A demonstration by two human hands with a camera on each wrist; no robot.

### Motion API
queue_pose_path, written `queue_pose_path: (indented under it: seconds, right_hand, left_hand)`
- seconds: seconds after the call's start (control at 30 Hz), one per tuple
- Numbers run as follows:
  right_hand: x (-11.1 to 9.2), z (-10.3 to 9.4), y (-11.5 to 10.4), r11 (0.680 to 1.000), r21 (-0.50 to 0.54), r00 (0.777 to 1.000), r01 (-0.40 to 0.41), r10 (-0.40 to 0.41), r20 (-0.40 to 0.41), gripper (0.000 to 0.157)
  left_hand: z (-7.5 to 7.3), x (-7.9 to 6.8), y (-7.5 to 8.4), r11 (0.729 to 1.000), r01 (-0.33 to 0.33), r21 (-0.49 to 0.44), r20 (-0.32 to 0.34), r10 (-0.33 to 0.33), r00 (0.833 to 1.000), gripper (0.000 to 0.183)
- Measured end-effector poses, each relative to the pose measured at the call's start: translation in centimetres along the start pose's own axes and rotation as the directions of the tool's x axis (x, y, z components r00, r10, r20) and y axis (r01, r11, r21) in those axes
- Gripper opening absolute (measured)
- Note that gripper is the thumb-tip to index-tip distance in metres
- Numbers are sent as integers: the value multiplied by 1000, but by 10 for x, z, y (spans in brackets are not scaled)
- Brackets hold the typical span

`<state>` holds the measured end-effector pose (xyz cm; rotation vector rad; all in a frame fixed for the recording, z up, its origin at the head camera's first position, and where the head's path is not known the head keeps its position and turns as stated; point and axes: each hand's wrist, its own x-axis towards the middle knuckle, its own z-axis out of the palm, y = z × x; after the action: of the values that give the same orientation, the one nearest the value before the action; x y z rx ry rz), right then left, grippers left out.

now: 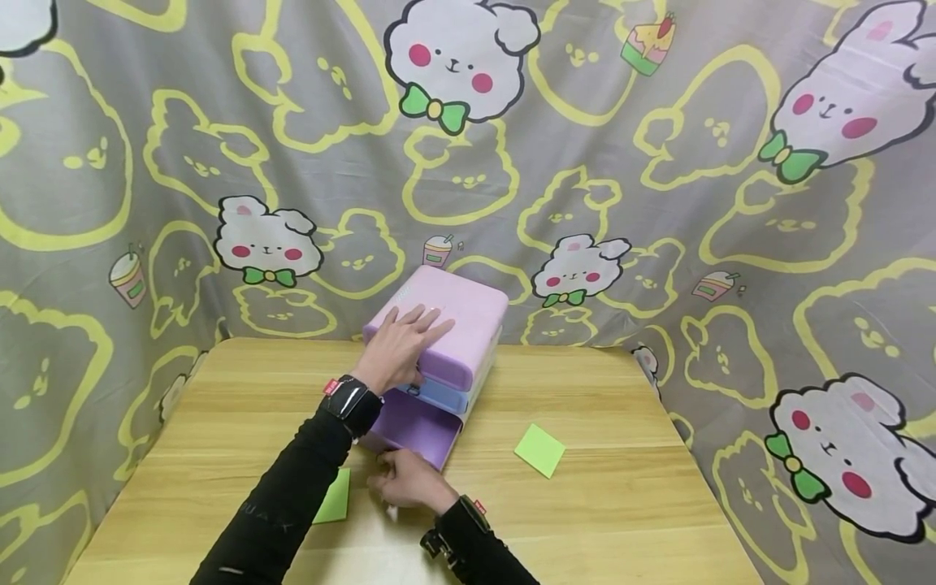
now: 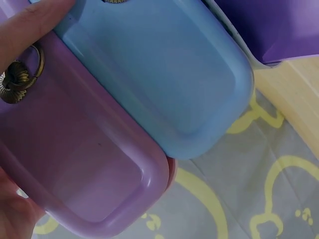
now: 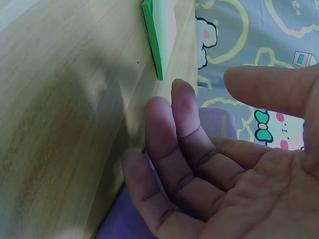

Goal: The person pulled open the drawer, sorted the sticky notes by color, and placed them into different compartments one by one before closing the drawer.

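Note:
A small drawer cabinet [image 1: 462, 313] with a pink top stands toward the back of the table. My left hand [image 1: 395, 351] rests on its top, fingers spread, thumb down over the front. In the left wrist view, that thumb [image 2: 30, 25] lies across the seam between a pink drawer [image 2: 94, 149] with a brass ring pull [image 2: 15, 87] and a blue drawer [image 2: 164, 69]. The purple bottom drawer [image 1: 422, 426] is pulled out, its visible inside bare. My right hand [image 1: 413, 481] is low at this drawer's front, fingers loosely bent, nothing in its palm.
A green sticky-note pad [image 1: 539, 450] lies on the wooden table [image 1: 600, 512] right of the cabinet. Another green pad [image 1: 336, 500] is at the left, partly behind my left forearm. A patterned curtain [image 1: 468, 179] surrounds the table's back and sides.

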<state>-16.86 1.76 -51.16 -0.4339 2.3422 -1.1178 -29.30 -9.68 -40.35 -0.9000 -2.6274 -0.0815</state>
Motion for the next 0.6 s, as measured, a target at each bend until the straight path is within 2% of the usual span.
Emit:
queue_pose_path:
  seconds: [0.23,0.37,0.47,0.6]
  right_hand:
    - [-6,-5,-6,999,51,1000,-5,4,13,60]
    - [-9,-10,-9,996,91,999,28,-29,18,57]
    - [-10,-15,-10,994,81,998,67,-68,11,47]
    - [-13,-24,-11,992,49,993,119,-118,-7,24]
  left_hand:
    - [0,0,1,1000,15,-9,10,-15,1000,119]
    - [1,-1,1,1000,11,-10,-5,-11,1000,118]
    - [2,-2,1,1000,7,-1,-15,-7,1000,118]
    - [3,-3,2,1000,13,12,-18,-13,1000,119]
